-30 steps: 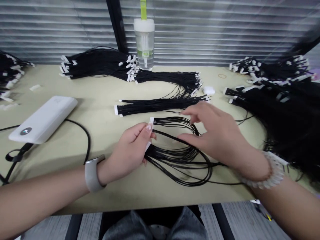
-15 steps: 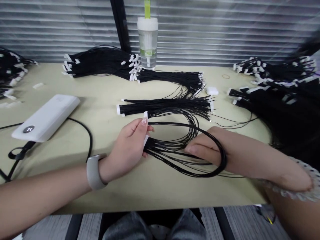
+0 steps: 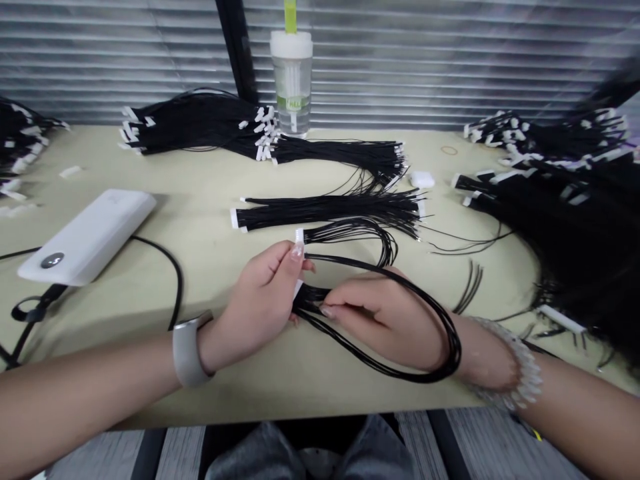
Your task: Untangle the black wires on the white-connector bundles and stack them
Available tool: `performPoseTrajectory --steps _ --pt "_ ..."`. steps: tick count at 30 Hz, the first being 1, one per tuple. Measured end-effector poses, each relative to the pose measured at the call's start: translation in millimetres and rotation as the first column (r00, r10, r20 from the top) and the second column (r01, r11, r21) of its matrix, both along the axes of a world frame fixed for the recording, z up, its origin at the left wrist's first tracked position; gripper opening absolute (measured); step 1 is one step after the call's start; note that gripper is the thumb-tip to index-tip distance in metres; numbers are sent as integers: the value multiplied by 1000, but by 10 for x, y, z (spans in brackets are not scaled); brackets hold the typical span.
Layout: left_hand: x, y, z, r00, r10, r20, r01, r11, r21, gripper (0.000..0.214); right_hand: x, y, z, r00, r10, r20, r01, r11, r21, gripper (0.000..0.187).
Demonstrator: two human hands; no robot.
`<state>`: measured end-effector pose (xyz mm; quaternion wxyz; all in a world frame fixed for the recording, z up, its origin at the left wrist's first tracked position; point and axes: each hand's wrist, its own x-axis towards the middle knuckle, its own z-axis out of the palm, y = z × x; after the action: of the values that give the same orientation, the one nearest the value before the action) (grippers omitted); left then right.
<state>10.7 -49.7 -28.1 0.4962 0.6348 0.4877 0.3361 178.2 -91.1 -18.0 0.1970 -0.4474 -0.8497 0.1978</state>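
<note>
My left hand (image 3: 265, 303) is closed round the white-connector end of a black wire harness (image 3: 380, 370). One white connector (image 3: 299, 235) sticks up above the left thumb, and another shows partly at the palm's edge. From this hand the wires curve out to the right in a wide loop. My right hand (image 3: 395, 320) reaches through that loop, thumb and fingertips pinched on the wires just right of the left hand. Loose wire ends (image 3: 470, 287) show behind the right wrist. Just beyond lies a straight bundle of black wires (image 3: 320, 212) with white connectors.
Along the back are more wire bundles (image 3: 200, 123) and a clear bottle (image 3: 293, 83). A white power bank (image 3: 90, 233) with a black cable (image 3: 173, 267) lies left. On the right is a large heap of black wires (image 3: 580, 233), near a small white case (image 3: 423, 179).
My right hand has moved left along the wires, close to my left hand, and now pinches them there. The loop now hangs around the right wrist. Loose wire ends have appeared behind it.
</note>
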Motion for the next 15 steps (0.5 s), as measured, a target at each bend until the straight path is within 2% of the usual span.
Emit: performPoseTrajectory --steps 3,7,15 --pt "5 1 0 1000 1 -11 0 1000 29 35 -27 -7 3 1000 -8 29 9 999 -33 29" --pt "3 -3 -3 1000 -20 -5 20 999 32 35 -40 -5 -1 997 -44 66 45 999 -20 23" --pt "-3 13 -19 999 -34 -11 35 997 66 33 -23 11 -28 998 3 65 -2 1000 -17 27"
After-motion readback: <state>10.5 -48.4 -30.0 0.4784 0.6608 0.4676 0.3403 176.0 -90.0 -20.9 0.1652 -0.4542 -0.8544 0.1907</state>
